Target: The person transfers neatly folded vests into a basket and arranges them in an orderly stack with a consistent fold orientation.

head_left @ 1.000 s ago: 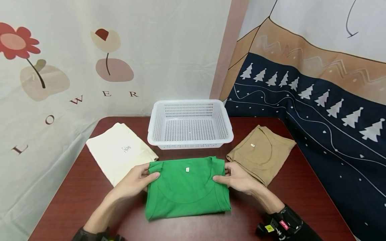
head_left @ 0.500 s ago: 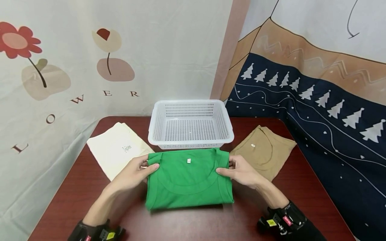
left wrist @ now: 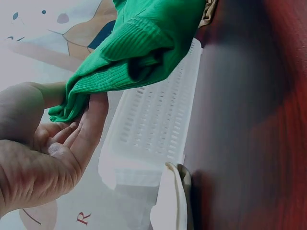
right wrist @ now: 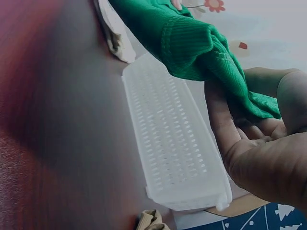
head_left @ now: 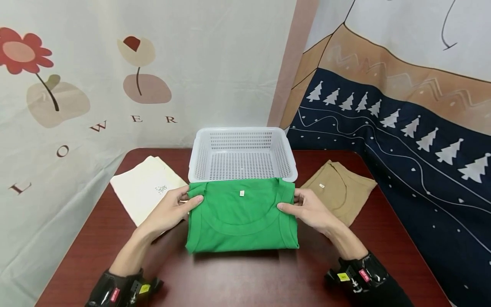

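Note:
A folded green shirt [head_left: 242,217] with a small white neck label is held up above the table, in front of the basket. My left hand [head_left: 172,209] pinches its left upper corner, thumb on top and fingers beneath. At the right upper corner my right hand [head_left: 308,209] pinches it in the same way. Both wrist views show the shirt [left wrist: 148,43] lifted off the tabletop, its ribbed edge hanging in folds. Just behind it stands a white perforated plastic basket [head_left: 241,164] with nothing inside; the shirt covers its front wall in the head view.
On the table's left lies a folded cream shirt [head_left: 147,187] with a small print, partly behind the left hand. A folded tan shirt [head_left: 339,192] lies on the right, partly behind the right hand. The dark red table [head_left: 245,281] backs onto printed cloth hangings [head_left: 230,64].
Both hands have carried the green shirt away from the table's front, up toward the basket, so that it now overlaps the basket's front in the head view. The basket and other shirts stay put.

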### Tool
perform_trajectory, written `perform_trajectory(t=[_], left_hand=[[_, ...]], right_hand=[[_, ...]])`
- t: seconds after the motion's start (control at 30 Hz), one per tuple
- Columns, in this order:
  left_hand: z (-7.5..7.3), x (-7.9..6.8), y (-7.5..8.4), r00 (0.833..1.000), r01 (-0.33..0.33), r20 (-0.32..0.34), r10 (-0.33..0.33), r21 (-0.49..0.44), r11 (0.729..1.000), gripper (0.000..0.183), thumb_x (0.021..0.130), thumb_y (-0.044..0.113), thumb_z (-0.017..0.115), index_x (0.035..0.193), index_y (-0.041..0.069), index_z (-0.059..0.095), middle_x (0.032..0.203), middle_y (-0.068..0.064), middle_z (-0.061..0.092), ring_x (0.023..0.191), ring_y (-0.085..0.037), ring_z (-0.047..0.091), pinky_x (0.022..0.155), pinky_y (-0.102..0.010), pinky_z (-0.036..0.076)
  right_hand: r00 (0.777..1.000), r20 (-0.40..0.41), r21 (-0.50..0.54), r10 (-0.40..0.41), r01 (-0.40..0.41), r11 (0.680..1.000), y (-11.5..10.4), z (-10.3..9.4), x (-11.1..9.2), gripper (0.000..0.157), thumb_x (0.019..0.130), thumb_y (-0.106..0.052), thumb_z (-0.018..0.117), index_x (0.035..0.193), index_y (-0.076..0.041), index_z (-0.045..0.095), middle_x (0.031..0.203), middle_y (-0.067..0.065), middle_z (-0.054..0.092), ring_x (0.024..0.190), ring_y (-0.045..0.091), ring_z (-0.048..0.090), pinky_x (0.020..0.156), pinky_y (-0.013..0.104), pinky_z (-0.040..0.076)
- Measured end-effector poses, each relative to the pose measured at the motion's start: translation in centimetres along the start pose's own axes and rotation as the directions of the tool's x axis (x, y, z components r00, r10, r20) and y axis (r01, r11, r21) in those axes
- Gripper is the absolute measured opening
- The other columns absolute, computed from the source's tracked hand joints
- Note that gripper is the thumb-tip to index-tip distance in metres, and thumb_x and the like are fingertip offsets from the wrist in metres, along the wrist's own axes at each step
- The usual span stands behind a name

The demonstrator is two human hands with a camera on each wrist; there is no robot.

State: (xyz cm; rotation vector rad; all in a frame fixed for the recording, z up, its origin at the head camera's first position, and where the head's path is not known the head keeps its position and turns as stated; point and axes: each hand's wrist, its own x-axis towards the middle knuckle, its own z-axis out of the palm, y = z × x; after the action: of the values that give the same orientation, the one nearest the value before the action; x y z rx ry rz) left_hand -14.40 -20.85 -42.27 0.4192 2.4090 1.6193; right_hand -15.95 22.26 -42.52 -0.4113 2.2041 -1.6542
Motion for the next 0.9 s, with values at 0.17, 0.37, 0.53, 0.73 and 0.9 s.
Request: perform_trajectory(t=[0.17,0.37,0.53,0.73,0.9], left_hand=[[0.0,0.8,0.3,1.0,-0.009,0.001,0.009,-0.092,0.996,0.046,0.117,0.024,0.065,0.158,0.004,0.06,0.13,-0.023,0.079,0.098,-0.011,0.083,0.079,-0.036,0.071],[-0.1,1.7,0.4,0.999,-0.021,-0.027,0.018,-0.124,0.992,0.045,0.118,0.02,0.061,0.157,-0.003,0.058,0.125,-0.028,0.079,0.092,-0.009,0.082,0.073,-0.036,0.071],[-0.1,2.7,0.6,0.998,-0.034,-0.06,0.025,-0.145,0.989,0.046,0.118,0.02,0.061,0.157,-0.004,0.057,0.117,-0.02,0.082,0.088,-0.009,0.083,0.071,-0.037,0.071],[-0.4,4.1,0.7,0.995,-0.029,-0.1,0.012,-0.168,0.985,0.045,0.118,0.024,0.061,0.154,-0.003,0.06,0.096,0.007,0.084,0.082,-0.008,0.083,0.074,-0.031,0.07],[-0.4,5.0,0.8,0.993,-0.023,-0.115,0.0,-0.194,0.981,0.045,0.119,0.026,0.06,0.152,-0.004,0.062,0.09,0.012,0.083,0.083,-0.006,0.082,0.077,-0.026,0.068]], right_hand=[[0.999,-0.028,0.039,0.037,-0.036,0.999,-0.3,-0.3,0.2,0.04,0.105,-0.018,0.08,0.135,0.008,0.071,0.111,0.013,0.087,0.092,0.016,0.085,0.083,0.032,0.071],[0.999,-0.048,0.069,-0.001,0.005,0.998,-0.7,-0.5,0.8,0.04,0.107,-0.013,0.077,0.137,0.013,0.069,0.112,0.017,0.087,0.093,0.016,0.087,0.085,0.035,0.072],[0.997,-0.075,0.089,-0.006,0.013,0.996,-1.2,-0.7,1.5,0.039,0.107,-0.01,0.075,0.136,0.015,0.068,0.109,0.014,0.087,0.092,0.014,0.086,0.083,0.035,0.072],[0.995,-0.097,0.133,-0.033,0.046,0.99,-1.9,-0.8,2.0,0.044,0.109,-0.007,0.072,0.146,0.014,0.063,0.116,0.011,0.087,0.096,0.015,0.087,0.085,0.039,0.072],[0.991,-0.116,0.117,-0.063,0.077,0.99,-2.3,-1.1,2.5,0.043,0.11,-0.008,0.072,0.146,0.013,0.065,0.112,0.007,0.088,0.095,0.014,0.087,0.084,0.038,0.072]])
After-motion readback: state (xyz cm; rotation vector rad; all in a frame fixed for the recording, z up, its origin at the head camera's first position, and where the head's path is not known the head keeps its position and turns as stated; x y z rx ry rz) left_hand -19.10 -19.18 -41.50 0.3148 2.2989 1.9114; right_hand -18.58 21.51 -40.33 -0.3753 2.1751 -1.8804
